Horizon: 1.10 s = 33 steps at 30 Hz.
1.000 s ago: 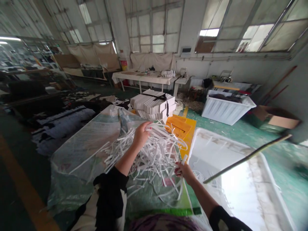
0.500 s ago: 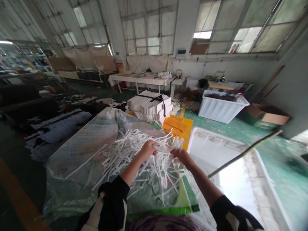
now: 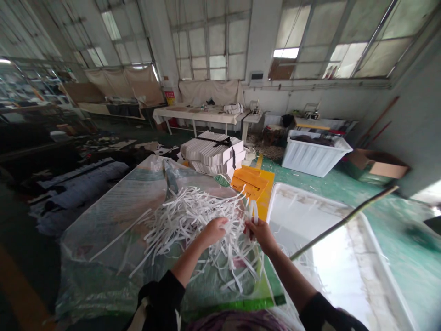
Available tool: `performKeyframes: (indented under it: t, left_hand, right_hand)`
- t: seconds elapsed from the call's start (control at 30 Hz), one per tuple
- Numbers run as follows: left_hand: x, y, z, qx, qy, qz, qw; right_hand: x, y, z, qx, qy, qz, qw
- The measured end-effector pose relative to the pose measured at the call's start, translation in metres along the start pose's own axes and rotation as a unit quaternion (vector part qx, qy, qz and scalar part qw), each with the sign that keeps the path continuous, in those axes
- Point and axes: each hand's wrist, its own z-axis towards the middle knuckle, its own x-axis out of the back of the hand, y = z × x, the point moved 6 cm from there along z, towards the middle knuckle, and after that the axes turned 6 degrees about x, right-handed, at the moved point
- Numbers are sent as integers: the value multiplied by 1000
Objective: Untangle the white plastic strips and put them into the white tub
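A loose heap of white fabric strips (image 3: pixel 186 214) lies tangled on a clear and green plastic sheet (image 3: pixel 106 239). My right hand (image 3: pixel 260 232) is closed at the heap's right side, pinching a white strip (image 3: pixel 254 209) that loops up above the fingers. My left hand (image 3: pixel 214 231) is over the middle of the heap, its fingers bent together against the strips. What lies inside the left fingers is partly hidden, though strips run right beside the fingertips.
A white tub (image 3: pixel 374 239) stands on the right with a stick (image 3: pixel 344 223) across it. Beyond the heap are orange plates (image 3: pixel 253 184) and a strapped stack of white pieces (image 3: pixel 212 151). A white bin (image 3: pixel 315 156) and a cardboard box (image 3: pixel 377 165) stand farther back.
My left hand has moved slightly down, and the strip stretched from its fingers no longer shows. In my right hand, the bunched strips have given way to one upright loop.
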Motion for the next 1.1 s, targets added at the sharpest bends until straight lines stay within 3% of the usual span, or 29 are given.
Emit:
performKeyframes:
  t: [0.13, 0.23, 0.33, 0.4, 0.5, 0.6, 0.67, 0.83, 1.0, 1.1]
  left_hand:
    - [-25, 2, -13, 25, -46, -130, 990]
    - [-44, 7, -22, 42, -104, -274, 955]
    - [-55, 11, -25, 47, -96, -367, 924]
    - [-57, 9, -23, 60, -58, -360, 929]
    - [-53, 7, -19, 41, 28, -254, 966]
    - [-44, 10, -19, -1, 128, -107, 986]
    - [-43, 11, -20, -6, 156, -51, 987]
    - [-49, 9, -23, 8, 149, -41, 988]
    - [-61, -5, -22, 75, 74, -171, 980]
    - [-55, -6, -22, 57, 86, -136, 985]
  right_hand:
    - [-14, 2, -13, -10, -47, 30, 998]
    - [-24, -4, -23, 7, -94, 36, 995]
    - [-32, -4, -34, 0, -138, 56, 989]
    - [-35, 2, -38, -17, -151, 72, 986]
    - [-37, 13, -38, -33, -138, 45, 989]
    - [-29, 17, -30, -13, -60, -11, 998]
    - [-22, 13, -24, 21, -7, -16, 1000]
    - [-13, 3, -15, 68, 39, -81, 994]
    - [-18, -2, -15, 86, 9, -196, 977]
    - [-16, 1, -16, 84, 7, -231, 969]
